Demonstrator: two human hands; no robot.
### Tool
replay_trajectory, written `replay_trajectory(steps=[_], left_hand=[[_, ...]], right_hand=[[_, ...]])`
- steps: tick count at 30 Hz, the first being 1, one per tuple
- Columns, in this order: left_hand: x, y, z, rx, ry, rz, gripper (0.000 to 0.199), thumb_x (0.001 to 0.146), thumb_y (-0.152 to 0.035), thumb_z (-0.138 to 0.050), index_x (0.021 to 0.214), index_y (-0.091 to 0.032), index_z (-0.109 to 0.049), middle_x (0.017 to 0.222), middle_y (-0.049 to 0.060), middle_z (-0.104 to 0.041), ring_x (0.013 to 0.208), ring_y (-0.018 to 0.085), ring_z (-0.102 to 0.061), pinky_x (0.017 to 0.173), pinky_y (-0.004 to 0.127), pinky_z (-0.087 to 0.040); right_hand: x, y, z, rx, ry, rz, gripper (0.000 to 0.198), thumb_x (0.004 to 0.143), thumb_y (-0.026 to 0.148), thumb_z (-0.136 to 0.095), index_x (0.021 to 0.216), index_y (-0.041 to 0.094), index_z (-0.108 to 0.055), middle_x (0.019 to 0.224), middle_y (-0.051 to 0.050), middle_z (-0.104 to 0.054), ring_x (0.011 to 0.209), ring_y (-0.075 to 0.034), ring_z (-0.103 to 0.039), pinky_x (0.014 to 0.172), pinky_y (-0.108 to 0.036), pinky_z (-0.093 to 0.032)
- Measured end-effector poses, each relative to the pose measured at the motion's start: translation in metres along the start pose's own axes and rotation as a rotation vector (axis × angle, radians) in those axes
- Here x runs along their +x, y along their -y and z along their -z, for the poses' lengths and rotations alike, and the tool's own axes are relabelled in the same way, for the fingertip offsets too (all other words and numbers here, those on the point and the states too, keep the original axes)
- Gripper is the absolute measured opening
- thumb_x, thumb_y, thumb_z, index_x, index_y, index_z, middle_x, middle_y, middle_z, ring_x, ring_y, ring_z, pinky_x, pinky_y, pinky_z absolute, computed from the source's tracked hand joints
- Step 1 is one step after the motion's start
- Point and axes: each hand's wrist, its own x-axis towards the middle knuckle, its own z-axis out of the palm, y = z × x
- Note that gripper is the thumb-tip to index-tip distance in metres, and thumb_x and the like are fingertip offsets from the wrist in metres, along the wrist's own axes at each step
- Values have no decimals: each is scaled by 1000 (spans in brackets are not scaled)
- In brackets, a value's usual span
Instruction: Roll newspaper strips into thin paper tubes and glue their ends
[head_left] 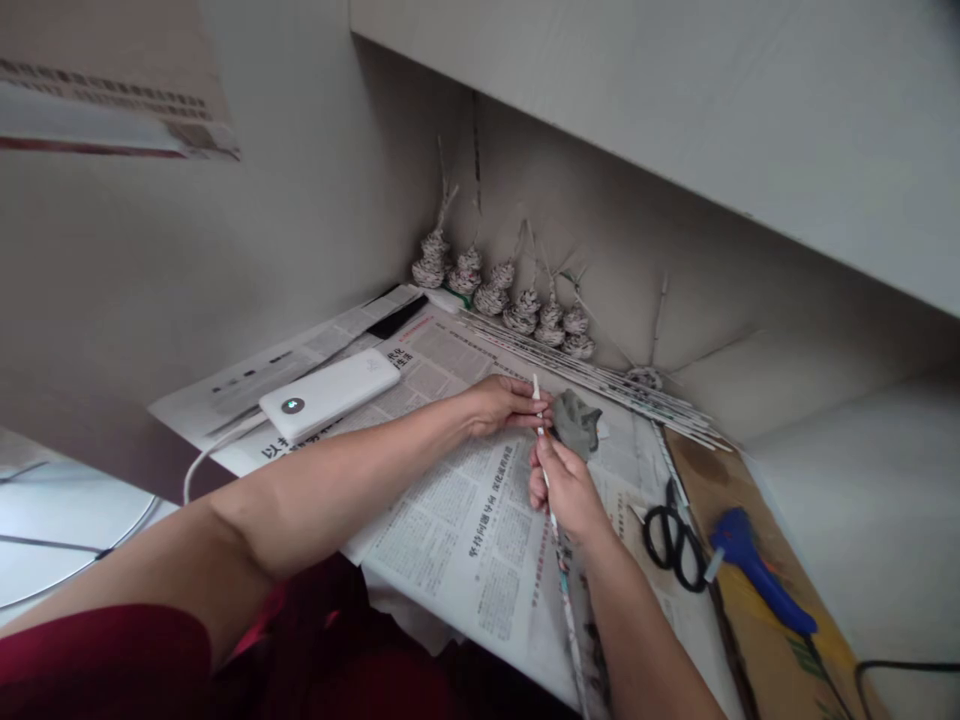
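A long thin rolled-paper stick (568, 600) runs from between my hands down toward the near edge of the table. My left hand (504, 405) has its fingers pinched at the stick's upper end. Just below, my right hand (566, 485) is wrapped round the same stick, thumb on top. Behind my fingers lies a crumpled grey-green cloth (576, 422). Newspaper sheets (442, 500) cover the table under both hands. To the right of my right hand rest black-handled scissors (675, 545).
Several woven gourd-shaped pieces (491, 290) stand along the back wall, with a bundle of paper sticks (600, 372) before them. A blue glue gun (765, 575) lies on cardboard (705, 465) at right. A white power bank (330, 392) with a cable sits left. A slanted panel (675, 120) overhangs the table.
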Motion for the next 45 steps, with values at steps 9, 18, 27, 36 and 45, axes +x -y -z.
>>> replay_trajectory(steps=[9,18,27,36,45], left_hand=[[4,1,7,-63,108,39,15,74,2,-60,85,-5,-68,75,10,-68,72,13,-68,69,18,-55],[4,4,6,-22,79,36,15,72,3,-63,83,-6,-68,73,8,-67,71,12,-67,73,20,-55],[1,25,-7,20,42,22,17,59,-4,-76,74,-7,-69,75,8,-69,68,14,-67,70,24,-56],[-4,34,-12,107,93,28,22,58,-7,-77,79,-8,-69,72,6,-68,64,13,-66,66,23,-56],[-8,34,-18,57,-16,65,20,61,-6,-76,73,-8,-60,66,4,-64,59,14,-65,58,24,-56]], right_hand=[[-4,14,-1,605,367,-116,37,82,49,-52,65,23,-33,37,10,-24,31,-9,-25,34,-20,-23],[5,5,7,83,-199,90,42,76,62,-52,80,20,-55,56,2,-56,44,-12,-51,39,-22,-38],[13,5,13,-98,-458,340,32,69,48,-68,82,18,-63,79,-4,-66,68,-15,-58,61,-26,-47],[16,1,17,-58,-486,321,28,70,46,-66,73,18,-63,66,-1,-63,60,-15,-56,56,-26,-46],[16,1,17,67,-517,314,28,68,43,-69,66,18,-57,58,3,-58,50,-10,-52,49,-22,-41]])
